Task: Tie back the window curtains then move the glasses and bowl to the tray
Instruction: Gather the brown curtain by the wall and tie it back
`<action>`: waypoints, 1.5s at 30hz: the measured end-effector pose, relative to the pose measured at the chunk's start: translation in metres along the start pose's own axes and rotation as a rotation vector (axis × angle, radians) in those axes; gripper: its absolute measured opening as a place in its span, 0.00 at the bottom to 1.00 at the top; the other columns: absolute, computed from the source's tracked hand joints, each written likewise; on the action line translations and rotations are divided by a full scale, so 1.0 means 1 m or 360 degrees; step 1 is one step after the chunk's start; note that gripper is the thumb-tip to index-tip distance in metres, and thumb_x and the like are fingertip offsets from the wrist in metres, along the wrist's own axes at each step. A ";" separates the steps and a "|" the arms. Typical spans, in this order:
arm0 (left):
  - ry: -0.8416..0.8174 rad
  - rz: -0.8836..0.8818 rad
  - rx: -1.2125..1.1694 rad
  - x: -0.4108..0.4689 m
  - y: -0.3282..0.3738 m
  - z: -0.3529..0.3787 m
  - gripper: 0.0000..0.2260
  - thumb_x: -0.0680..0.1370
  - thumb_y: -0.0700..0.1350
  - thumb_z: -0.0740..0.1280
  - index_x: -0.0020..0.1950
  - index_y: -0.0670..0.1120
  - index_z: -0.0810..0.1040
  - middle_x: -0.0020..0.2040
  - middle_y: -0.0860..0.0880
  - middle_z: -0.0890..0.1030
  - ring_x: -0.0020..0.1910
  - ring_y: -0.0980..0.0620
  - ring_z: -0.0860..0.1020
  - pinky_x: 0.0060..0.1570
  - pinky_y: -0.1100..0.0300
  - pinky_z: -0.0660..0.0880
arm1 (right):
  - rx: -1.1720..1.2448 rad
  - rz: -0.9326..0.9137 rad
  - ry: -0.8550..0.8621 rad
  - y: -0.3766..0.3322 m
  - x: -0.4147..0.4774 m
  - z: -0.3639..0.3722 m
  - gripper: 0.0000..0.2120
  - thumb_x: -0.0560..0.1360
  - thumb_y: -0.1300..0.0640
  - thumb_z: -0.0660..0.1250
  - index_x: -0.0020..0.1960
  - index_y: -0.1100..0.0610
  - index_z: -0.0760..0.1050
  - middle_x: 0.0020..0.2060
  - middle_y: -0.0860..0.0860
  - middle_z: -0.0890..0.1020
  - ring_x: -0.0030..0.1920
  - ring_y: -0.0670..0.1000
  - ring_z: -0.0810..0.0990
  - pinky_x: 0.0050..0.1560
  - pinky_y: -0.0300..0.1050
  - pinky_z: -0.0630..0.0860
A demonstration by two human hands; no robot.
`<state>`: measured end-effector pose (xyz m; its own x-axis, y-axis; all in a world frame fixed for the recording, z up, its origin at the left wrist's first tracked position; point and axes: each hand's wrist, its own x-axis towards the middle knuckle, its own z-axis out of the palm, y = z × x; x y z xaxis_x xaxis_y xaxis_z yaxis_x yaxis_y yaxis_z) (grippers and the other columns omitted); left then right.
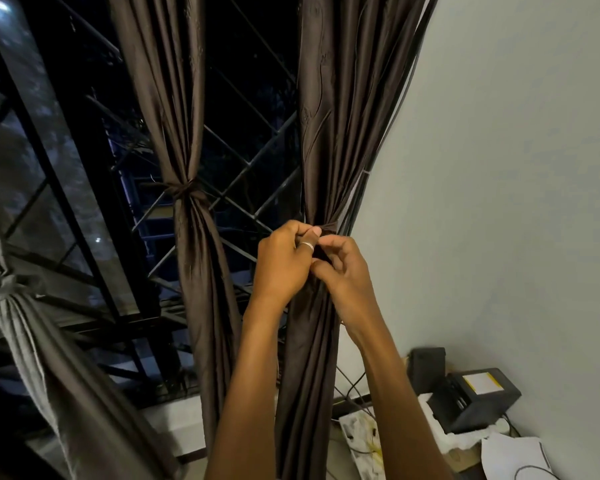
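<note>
Two hands meet at the waist of the rightmost curtain. The left hand, a ring on its thumb, and the right hand both pinch the dark tie cinched there, beside the wall. Three curtains hang at the window; the middle curtain and the grey left curtain are each knotted. One black box sits at lower right.

Raised left hand, right hand; fingers pinching.

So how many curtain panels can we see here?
3: a grey curtain knotted far left, a middle brown curtain tied at the window, a right brown curtain by the wall, being tied. Others may hang off-frame.
</note>
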<state>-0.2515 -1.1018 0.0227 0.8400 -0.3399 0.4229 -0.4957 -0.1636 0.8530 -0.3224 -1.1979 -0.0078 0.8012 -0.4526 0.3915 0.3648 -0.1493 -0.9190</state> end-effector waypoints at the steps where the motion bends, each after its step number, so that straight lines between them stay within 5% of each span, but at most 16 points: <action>1: -0.0004 -0.0027 -0.0017 0.000 0.000 -0.001 0.07 0.82 0.50 0.66 0.50 0.51 0.82 0.39 0.56 0.83 0.36 0.66 0.80 0.33 0.75 0.71 | -0.0142 -0.0051 -0.0050 0.002 -0.001 0.001 0.17 0.73 0.57 0.70 0.61 0.53 0.75 0.59 0.45 0.81 0.63 0.43 0.79 0.61 0.42 0.78; 4: -0.0007 -0.0071 -0.0043 0.001 -0.001 0.001 0.06 0.82 0.50 0.66 0.49 0.52 0.82 0.37 0.58 0.83 0.36 0.67 0.79 0.33 0.74 0.70 | -0.0522 -0.0224 -0.0040 0.006 -0.002 0.006 0.18 0.73 0.59 0.74 0.61 0.52 0.75 0.59 0.36 0.76 0.61 0.37 0.77 0.58 0.33 0.76; 8: -0.0028 -0.0071 -0.0038 0.000 -0.003 0.005 0.07 0.82 0.51 0.66 0.50 0.52 0.83 0.37 0.56 0.84 0.34 0.64 0.80 0.33 0.73 0.71 | -0.0777 -0.0426 0.0183 0.011 -0.001 0.007 0.11 0.75 0.66 0.69 0.55 0.55 0.78 0.52 0.43 0.79 0.53 0.33 0.77 0.47 0.25 0.73; 13: -0.0034 -0.0081 -0.0059 0.001 -0.005 0.005 0.07 0.82 0.50 0.66 0.52 0.50 0.83 0.43 0.56 0.86 0.41 0.64 0.82 0.40 0.70 0.76 | -0.0946 -0.0386 0.0170 0.014 0.000 0.001 0.11 0.75 0.64 0.72 0.55 0.55 0.80 0.51 0.41 0.78 0.49 0.31 0.77 0.47 0.22 0.71; 19: -0.0045 0.0042 0.0032 -0.001 -0.006 0.001 0.07 0.83 0.50 0.65 0.50 0.50 0.81 0.38 0.57 0.82 0.36 0.66 0.79 0.33 0.74 0.71 | -0.1301 -0.0396 -0.0038 0.015 0.005 -0.009 0.06 0.78 0.61 0.70 0.52 0.58 0.84 0.48 0.52 0.84 0.49 0.49 0.81 0.51 0.33 0.73; 23: -0.0224 0.0138 0.0177 -0.003 -0.010 -0.008 0.07 0.83 0.54 0.62 0.48 0.55 0.76 0.39 0.54 0.83 0.37 0.62 0.81 0.34 0.68 0.73 | -0.1176 -0.0417 0.0081 0.006 0.005 -0.021 0.07 0.81 0.59 0.67 0.52 0.55 0.84 0.46 0.50 0.85 0.45 0.44 0.79 0.47 0.27 0.70; 29: -0.0407 0.0167 0.0060 -0.007 -0.007 -0.013 0.07 0.84 0.55 0.60 0.48 0.58 0.74 0.45 0.56 0.84 0.47 0.63 0.83 0.39 0.74 0.71 | -0.1144 -0.0695 0.0152 -0.016 0.009 -0.031 0.08 0.81 0.61 0.66 0.55 0.54 0.83 0.49 0.49 0.85 0.49 0.44 0.81 0.53 0.40 0.79; 34: -0.0468 0.0231 0.0044 -0.008 -0.010 -0.019 0.07 0.84 0.53 0.61 0.47 0.60 0.74 0.46 0.58 0.83 0.49 0.61 0.83 0.41 0.73 0.72 | -0.1269 -0.0796 0.0069 -0.024 0.015 -0.030 0.06 0.82 0.59 0.64 0.55 0.55 0.79 0.53 0.47 0.80 0.50 0.46 0.79 0.49 0.49 0.80; 41: -0.0407 0.0406 0.0211 -0.008 -0.008 -0.026 0.06 0.82 0.49 0.67 0.46 0.57 0.74 0.43 0.60 0.81 0.44 0.62 0.80 0.40 0.74 0.71 | -0.1706 -0.0918 -0.0254 -0.041 0.034 -0.035 0.06 0.84 0.50 0.58 0.59 0.48 0.71 0.50 0.45 0.82 0.43 0.51 0.82 0.40 0.49 0.79; 45: -0.0207 0.0532 0.0425 -0.010 -0.004 -0.016 0.07 0.81 0.49 0.68 0.46 0.50 0.74 0.42 0.55 0.79 0.41 0.57 0.79 0.40 0.60 0.77 | -0.1895 -0.0998 -0.0289 -0.049 0.047 -0.033 0.09 0.84 0.47 0.55 0.59 0.50 0.69 0.47 0.48 0.83 0.40 0.54 0.82 0.36 0.49 0.77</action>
<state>-0.2542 -1.0831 0.0201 0.5977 -0.5254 0.6055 -0.7892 -0.2526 0.5598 -0.3182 -1.2415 0.0541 0.7377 0.0792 0.6705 0.1343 -0.9905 -0.0308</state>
